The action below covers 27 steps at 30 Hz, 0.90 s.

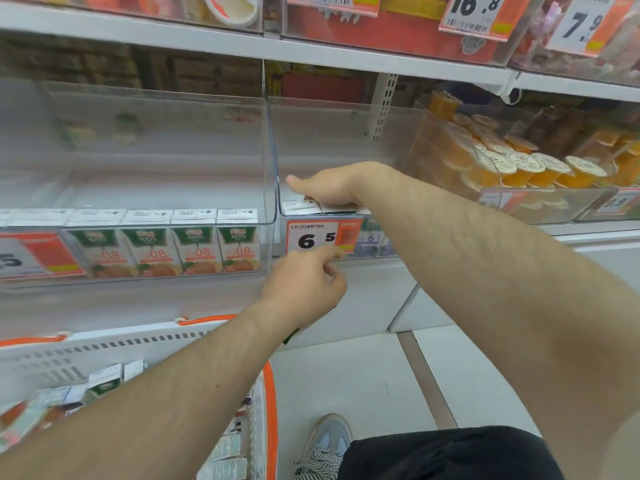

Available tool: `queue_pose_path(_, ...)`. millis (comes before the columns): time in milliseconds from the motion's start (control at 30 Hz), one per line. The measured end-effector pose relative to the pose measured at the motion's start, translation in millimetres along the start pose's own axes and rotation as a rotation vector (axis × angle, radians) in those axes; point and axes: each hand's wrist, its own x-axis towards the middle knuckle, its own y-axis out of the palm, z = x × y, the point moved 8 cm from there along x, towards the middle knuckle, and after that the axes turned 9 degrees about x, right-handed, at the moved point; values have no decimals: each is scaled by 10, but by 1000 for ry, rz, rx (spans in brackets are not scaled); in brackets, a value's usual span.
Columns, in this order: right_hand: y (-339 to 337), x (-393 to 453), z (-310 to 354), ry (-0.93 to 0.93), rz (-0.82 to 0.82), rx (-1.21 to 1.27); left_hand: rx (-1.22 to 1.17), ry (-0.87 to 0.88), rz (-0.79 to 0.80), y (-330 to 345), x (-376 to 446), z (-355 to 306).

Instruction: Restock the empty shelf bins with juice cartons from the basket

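My right hand (pixel 329 190) reaches into the middle clear bin (pixel 273 188) and grips the top of a juice carton (pixel 300 206) at the bin's front, one digit stretched left. Beside it stand more cartons with blue fronts (pixel 372 239). My left hand (pixel 304 289) is just below, fingers curled, pinching the lower corner of the orange "6.5" price tag (pixel 320 237). The left bin holds a front row of green-and-orange cartons (pixel 199 249). A white basket with an orange rim (pixel 272 420) at lower left holds several cartons (pixel 104 379).
The right bin is full of orange jelly cups (pixel 519 166). Red packs and price tags (pixel 474 13) fill the shelf above. A white cabinet front (pixel 374 299) and tiled floor lie below. My shoe (pixel 329 434) is next to the basket.
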Motion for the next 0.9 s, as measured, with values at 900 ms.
queue_pose_path(900, -569, -63, -1459, 394, -37, 171, -180, -186, -61, -16, 39, -115)
